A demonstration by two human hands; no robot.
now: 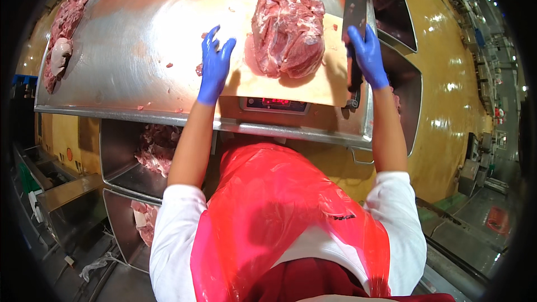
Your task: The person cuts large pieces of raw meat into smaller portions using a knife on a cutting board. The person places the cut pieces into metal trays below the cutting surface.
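Pink-red, folded, fat-streaked meat (288,33) lies toward the near right corner of the worktop (123,50). Your left hand (216,70) is spread, apart from your right hand (370,59) at the knife (356,5), grip unclear.

Raw meat (288,33) lies on a cutting board (313,90), blue-gloved left hand (216,64) spread near the board's left edge, right hand (370,59) at a large knife (356,0) along the right.

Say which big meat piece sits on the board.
The pink chunk between left hand and right hand; far-left meat lies on bare metal, more in tubs.
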